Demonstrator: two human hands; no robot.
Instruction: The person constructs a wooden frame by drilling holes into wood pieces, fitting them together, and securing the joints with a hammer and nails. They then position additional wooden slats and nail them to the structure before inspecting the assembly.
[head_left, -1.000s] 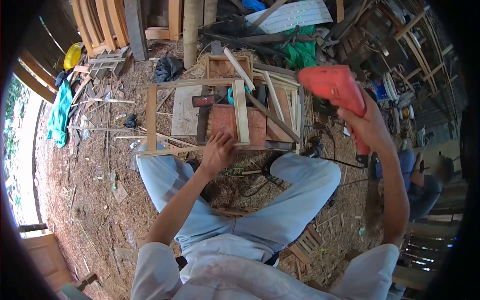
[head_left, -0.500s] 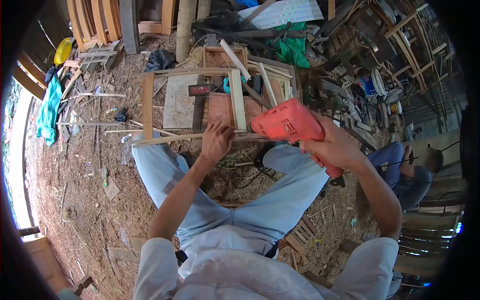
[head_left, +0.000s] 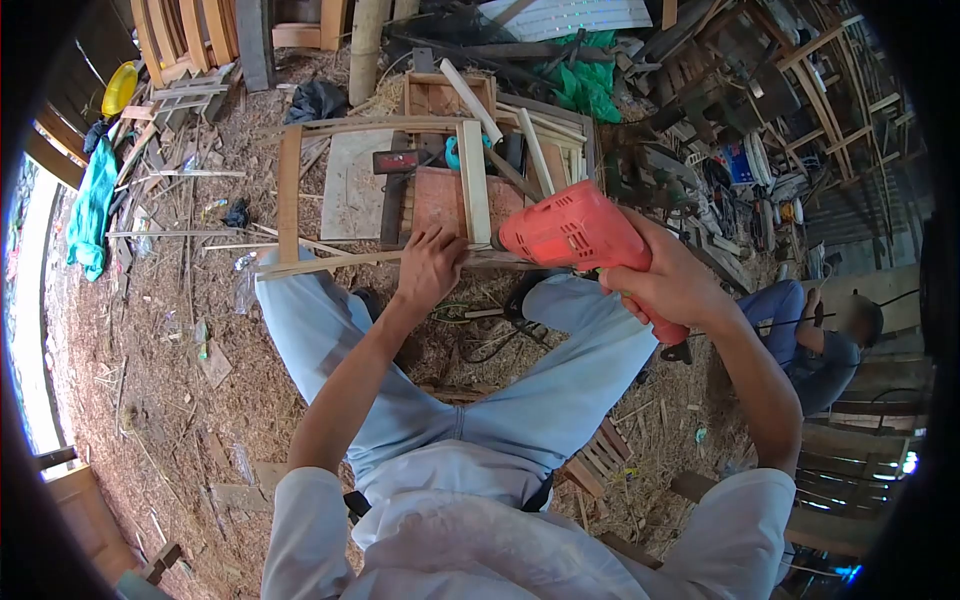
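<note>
Wooden frame (head_left: 290,190) lies flat on the ground ahead of the knees; its near rail crosses just beyond both legs. Left hand (head_left: 428,268) rests on that near rail, beside the upright slat (head_left: 474,190) at the frame's middle. Drill (head_left: 580,232), gripped in the right hand (head_left: 672,285), sits right of the left hand, nose at the rail near the slat's foot. Flat board (head_left: 350,185) lies inside the frame, left of the slat. Open box (head_left: 447,95) sits behind the frame. A seated person (head_left: 815,345) is far right.
</note>
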